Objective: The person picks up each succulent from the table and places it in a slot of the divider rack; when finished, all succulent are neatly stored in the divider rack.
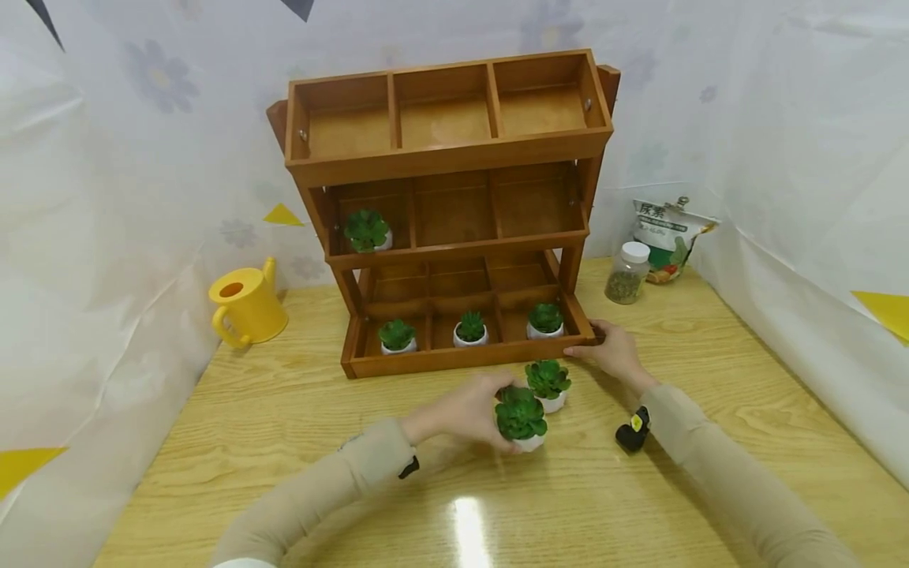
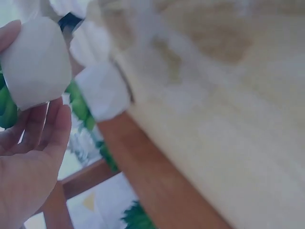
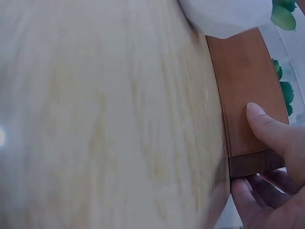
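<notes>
My left hand (image 1: 474, 412) holds a potted succulent (image 1: 521, 416) above the table, its fingers around the white pot (image 2: 38, 62). Just behind it, a second potted succulent (image 1: 549, 385) stands in front of the wooden plant shelf (image 1: 454, 359). My right hand (image 1: 616, 353) grips the front right corner of the shelf's bottom tier. In the right wrist view the thumb (image 3: 267, 125) lies on the front board, with the fingers around its end. Three small succulents sit in the bottom tier: left (image 1: 398, 337), middle (image 1: 471, 330) and right (image 1: 546, 320).
Another succulent (image 1: 368, 231) sits in the middle tier's left compartment. A yellow watering can (image 1: 252, 308) stands left of the shelf. To the right are a lidded jar (image 1: 628, 274) and a clipped bag (image 1: 669, 241). White sheeting (image 1: 795, 181) encloses the table.
</notes>
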Demonstrator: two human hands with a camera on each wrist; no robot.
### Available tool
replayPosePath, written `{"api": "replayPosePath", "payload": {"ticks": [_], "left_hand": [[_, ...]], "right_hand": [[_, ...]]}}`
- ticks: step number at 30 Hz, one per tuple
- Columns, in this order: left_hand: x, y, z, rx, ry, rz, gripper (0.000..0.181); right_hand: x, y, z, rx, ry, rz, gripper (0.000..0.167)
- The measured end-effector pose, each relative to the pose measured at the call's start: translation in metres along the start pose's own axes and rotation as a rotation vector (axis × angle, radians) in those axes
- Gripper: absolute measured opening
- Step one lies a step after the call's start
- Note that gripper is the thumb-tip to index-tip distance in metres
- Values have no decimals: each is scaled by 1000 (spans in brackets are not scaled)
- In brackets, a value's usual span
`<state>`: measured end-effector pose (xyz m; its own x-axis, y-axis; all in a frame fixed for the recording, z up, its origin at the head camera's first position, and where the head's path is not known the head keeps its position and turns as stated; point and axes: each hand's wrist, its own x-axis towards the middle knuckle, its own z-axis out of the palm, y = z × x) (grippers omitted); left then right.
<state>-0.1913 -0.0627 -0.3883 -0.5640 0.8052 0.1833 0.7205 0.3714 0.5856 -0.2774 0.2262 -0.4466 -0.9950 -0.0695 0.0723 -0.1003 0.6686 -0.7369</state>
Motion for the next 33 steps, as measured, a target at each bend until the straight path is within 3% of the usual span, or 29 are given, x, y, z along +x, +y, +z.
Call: {"api": "replayPosePath", "payload": {"ticks": [4,7,12,17,27,33], "left_hand": [[3,-2,-14,68,195,93,67],[5,-5,-25,68,307,107,66],[8,-11,-45,48,430,68,65],[12,-11,-67,10,559,-8,63],[29,-11,-91,30,683,-100,63],[36,-12,-105,36,761,-121,65]], "right_hand": [[0,1,0,5,1,2,77],[-1,2,-1,6,10,3,77],[0,3,0,-7,19,-3,78],[1,2,0,5,0,1,83],[1,3,0,-5,6,1,81],[1,2,1,-4,7,6,80]]}}
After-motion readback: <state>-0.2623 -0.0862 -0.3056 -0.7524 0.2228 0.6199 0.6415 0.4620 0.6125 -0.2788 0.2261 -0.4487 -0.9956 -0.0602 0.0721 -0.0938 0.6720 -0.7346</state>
